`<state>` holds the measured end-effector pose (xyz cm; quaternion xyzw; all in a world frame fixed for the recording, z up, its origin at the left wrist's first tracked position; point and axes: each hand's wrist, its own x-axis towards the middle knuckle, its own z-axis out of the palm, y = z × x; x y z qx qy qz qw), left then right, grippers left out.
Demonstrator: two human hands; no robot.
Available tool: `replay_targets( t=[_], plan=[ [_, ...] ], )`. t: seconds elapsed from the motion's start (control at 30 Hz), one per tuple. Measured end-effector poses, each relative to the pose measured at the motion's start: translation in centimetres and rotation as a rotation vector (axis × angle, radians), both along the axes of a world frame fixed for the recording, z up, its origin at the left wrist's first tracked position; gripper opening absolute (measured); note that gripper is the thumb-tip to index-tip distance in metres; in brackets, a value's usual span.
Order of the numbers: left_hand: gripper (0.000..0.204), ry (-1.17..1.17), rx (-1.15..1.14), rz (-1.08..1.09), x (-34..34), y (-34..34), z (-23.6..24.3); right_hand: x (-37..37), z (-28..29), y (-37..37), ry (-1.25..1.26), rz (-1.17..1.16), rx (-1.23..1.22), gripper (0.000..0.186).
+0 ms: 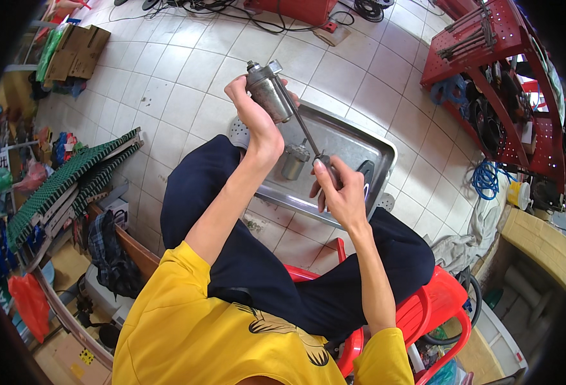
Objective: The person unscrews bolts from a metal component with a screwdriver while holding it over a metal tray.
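Note:
My left hand (255, 115) is wrapped around a grey metal starter motor (267, 96), raised above the far edge of a metal tray (353, 131). The motor is tilted, its toothed shaft end pointing up and away. From my right hand (340, 189), closed on a dark handle, the long shaft of a screwdriver (303, 126) runs up alongside the motor body. Its tip lies near the motor's mounting lug; whether it touches a screw cannot be made out. A second, similar motor (294, 162) stands in the tray, with a black-handled object (365, 172) by the right wall.
A red perforated tool rack (475, 51) stands at the far right, blue coiled hose (485, 179) below it. A red plastic chair (440, 301) is beside my right leg. Green patterned fabric (71, 179) and cluttered shelves line the left. Cables (231, 9) lie across the far floor.

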<state>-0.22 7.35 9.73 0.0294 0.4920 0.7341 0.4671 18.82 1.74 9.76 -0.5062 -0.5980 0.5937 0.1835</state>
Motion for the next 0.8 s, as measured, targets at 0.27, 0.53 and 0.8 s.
replay_targets(
  t=[0.27,0.53,0.8],
  plan=[
    [0.054,0.015,-0.017,0.018,0.2,0.2,0.1,0.1,-0.3,0.3,0.523,-0.108,-0.520,0.033],
    [0.053,0.006,0.005,-0.006,0.2,0.1,-0.3,0.0,-0.9,-0.6,0.401,0.011,-0.556,0.054],
    [0.053,0.030,0.030,-0.010,0.2,0.1,0.2,0.6,-1.1,0.0,0.572,0.024,-0.534,0.058]
  ],
)
